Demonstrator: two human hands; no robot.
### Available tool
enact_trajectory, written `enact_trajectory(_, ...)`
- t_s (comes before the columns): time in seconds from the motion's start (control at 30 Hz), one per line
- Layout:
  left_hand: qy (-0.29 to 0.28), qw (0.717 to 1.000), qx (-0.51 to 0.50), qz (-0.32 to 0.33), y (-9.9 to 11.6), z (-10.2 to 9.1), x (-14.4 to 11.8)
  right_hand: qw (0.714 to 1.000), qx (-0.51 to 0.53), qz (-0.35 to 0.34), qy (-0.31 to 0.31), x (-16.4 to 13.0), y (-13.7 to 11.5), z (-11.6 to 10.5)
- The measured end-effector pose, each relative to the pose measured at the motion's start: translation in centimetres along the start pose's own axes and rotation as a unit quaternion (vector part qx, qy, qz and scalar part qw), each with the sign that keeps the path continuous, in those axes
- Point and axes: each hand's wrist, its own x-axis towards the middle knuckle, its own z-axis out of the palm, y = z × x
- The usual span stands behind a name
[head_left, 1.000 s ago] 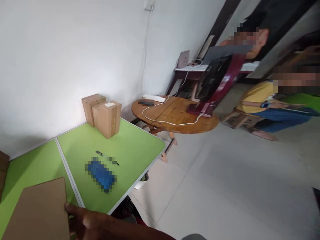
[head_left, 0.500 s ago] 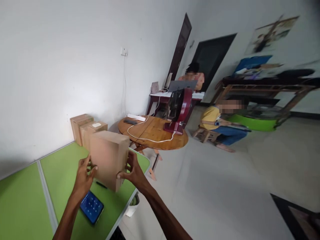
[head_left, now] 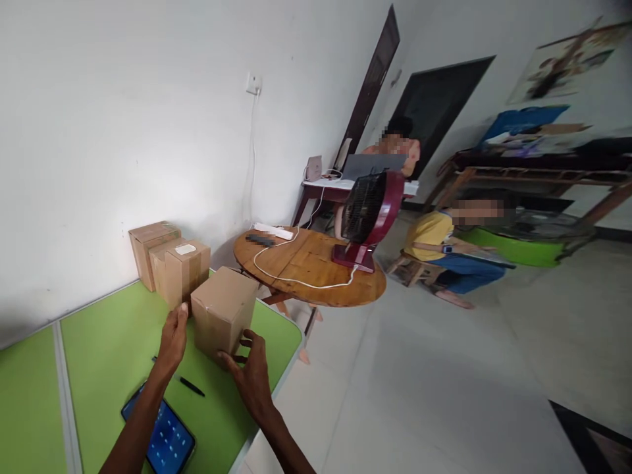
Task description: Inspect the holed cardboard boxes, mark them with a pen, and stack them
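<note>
A brown cardboard box (head_left: pixel 224 309) rests on the green table (head_left: pixel 108 342) near its far right corner. My right hand (head_left: pixel 251 372) is at the lower right of the box, thumb at the near edge and curled fingers against the right face. My left hand (head_left: pixel 172 339) is just left of the box, with a small gap between; it looks empty, its fingers loosely bent and partly hidden. Below my left hand lie a black pen (head_left: pixel 191 386) and a phone (head_left: pixel 170 438) with a lit blue screen, partly covered by my left forearm.
Two more cardboard boxes, one taped (head_left: pixel 180 270) and one behind it (head_left: pixel 148 253), stand by the wall. Beyond is an oval wooden table (head_left: pixel 306 263) with a maroon fan (head_left: pixel 372 217) and a white cable. Two people sit farther off, one on a low stool (head_left: pixel 407 270).
The box has come down from a tilted, raised position between both hands to the table top. My left hand has moved off its side; my right hand remains on it. The view has shifted slightly.
</note>
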Motion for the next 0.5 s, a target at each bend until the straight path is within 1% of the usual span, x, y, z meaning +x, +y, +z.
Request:
enact_trajectory(0.1,0.039,0.999,0.037,0.009,-0.3,-0.1,-2.0,0.999,-0.032,0.008,0.002,1.3,-0.7,2.5)
enact_trajectory(0.17,0.060,0.996,0.058,0.014,-0.3,0.1,-4.0,0.999,-0.044,0.016,-0.010,2.2,-1.3,3.7)
enact_trajectory(0.23,0.085,0.993,0.082,0.021,-0.1,-0.6,-6.5,0.998,-0.050,0.028,-0.030,2.3,-2.0,4.1)
enact_trajectory(0.27,0.103,0.990,0.097,0.027,0.1,-1.5,-8.0,0.997,-0.055,0.037,-0.042,1.9,-2.3,3.9)
enact_trajectory(0.3,0.130,0.984,0.114,0.032,0.4,-3.0,-9.4,0.995,-0.062,0.047,-0.056,1.4,-2.4,3.5)
enact_trajectory(0.33,0.168,0.976,0.136,0.038,0.9,-4.9,-10.9,0.993,-0.070,0.059,-0.075,0.8,-2.5,3.0)
enact_trajectory(0.37,0.219,0.961,0.162,0.042,1.6,-7.5,-12.6,0.990,-0.081,0.074,-0.093,0.2,-2.4,2.5)
enact_trajectory(0.4,0.282,0.939,0.192,0.045,2.6,-10.5,-14.4,0.985,-0.097,0.087,-0.113,-0.4,-2.3,2.1)
enact_trajectory(0.43,0.354,0.907,0.224,0.046,3.8,-14.0,-16.4,0.980,-0.125,0.079,-0.131,-0.9,-2.2,1.8)
enact_trajectory(0.47,0.432,0.864,0.256,0.044,5.2,-17.6,-18.6,0.976,-0.143,0.062,-0.151,-1.6,-2.3,1.8)
enact_trajectory(0.5,0.505,0.814,0.285,0.043,6.7,-21.3,-20.9,0.972,-0.149,0.050,-0.173,-2.4,-2.6,1.9)
